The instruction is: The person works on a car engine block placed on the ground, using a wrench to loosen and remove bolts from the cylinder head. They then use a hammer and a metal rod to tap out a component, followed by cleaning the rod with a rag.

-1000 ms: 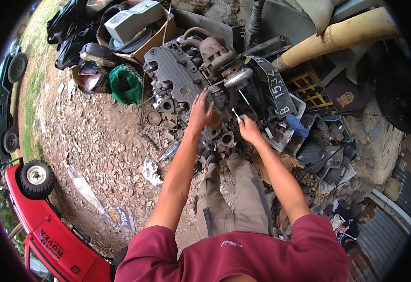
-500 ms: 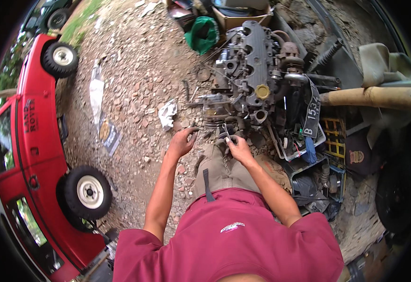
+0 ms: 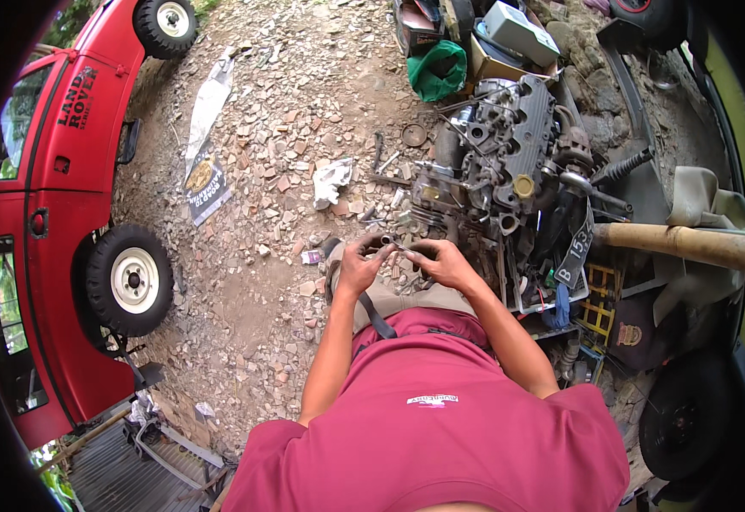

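Note:
Close to my body, both hands are pinched around a small metal wrench (image 3: 399,248). My left hand (image 3: 359,264) is closed at its dark ring end, and my right hand (image 3: 443,264) grips the thinner part; the exact shape is partly hidden by my fingers. Beyond them to the right sits a grimy engine (image 3: 519,136) with a yellowish oil cap (image 3: 523,186). Neither hand touches it. Loose metal bars and small parts lie on the rubble beside the engine, near a crumpled white rag (image 3: 330,181).
A red off-road vehicle (image 3: 69,196) stands at left on broken-tile gravel (image 3: 261,128). Right of me are a bamboo pole (image 3: 679,243), crates of parts, a yellow rack (image 3: 601,299) and a black tyre (image 3: 679,410). A cardboard box (image 3: 496,64) and green bag (image 3: 436,70) are behind the engine.
My hands have drawn back from the engine and come together, the left now joining the right on the tool. My view has swung, bringing more gravel and red vehicle into sight.

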Demonstrator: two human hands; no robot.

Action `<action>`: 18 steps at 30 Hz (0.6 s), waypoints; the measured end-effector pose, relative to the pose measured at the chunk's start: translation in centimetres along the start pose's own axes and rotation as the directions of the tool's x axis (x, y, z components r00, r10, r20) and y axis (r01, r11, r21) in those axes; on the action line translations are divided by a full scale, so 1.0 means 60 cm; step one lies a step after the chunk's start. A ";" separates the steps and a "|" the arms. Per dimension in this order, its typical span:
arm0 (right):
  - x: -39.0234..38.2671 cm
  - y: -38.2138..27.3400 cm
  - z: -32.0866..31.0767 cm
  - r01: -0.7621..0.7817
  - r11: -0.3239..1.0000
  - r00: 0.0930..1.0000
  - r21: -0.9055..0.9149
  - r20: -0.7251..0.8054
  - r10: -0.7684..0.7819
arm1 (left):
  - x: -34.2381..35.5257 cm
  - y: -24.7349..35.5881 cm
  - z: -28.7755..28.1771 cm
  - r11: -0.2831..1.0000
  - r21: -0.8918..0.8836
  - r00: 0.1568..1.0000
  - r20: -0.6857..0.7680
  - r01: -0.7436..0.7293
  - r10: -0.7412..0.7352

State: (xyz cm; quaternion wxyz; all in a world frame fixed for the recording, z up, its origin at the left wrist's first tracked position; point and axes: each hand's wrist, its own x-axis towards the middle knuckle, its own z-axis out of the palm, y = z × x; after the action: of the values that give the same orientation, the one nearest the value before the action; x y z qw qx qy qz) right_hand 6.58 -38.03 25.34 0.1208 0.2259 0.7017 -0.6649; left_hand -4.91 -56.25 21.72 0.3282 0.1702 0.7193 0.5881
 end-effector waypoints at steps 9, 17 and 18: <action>0.250 -0.084 0.088 0.030 0.981 0.987 0.191 -0.158 0.000 | 0.171 -0.018 -0.278 0.941 -0.334 0.998 0.007 0.056 -0.057; 0.383 -0.297 0.214 0.319 0.870 0.892 0.377 -0.430 -0.141 | 0.356 0.147 -0.586 0.988 -0.070 0.918 0.384 0.136 -0.099; 0.391 -0.309 0.216 0.331 0.862 0.884 0.383 -0.446 -0.141 | 0.387 0.155 -0.601 0.993 -0.040 0.898 0.431 0.113 -0.085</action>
State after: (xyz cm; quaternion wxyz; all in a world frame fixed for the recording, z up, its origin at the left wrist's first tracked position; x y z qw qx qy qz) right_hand -24.35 -47.44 29.50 -0.1660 0.2901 0.5613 -0.7571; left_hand -47.35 -65.73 27.63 0.5129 0.2481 0.6182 0.5415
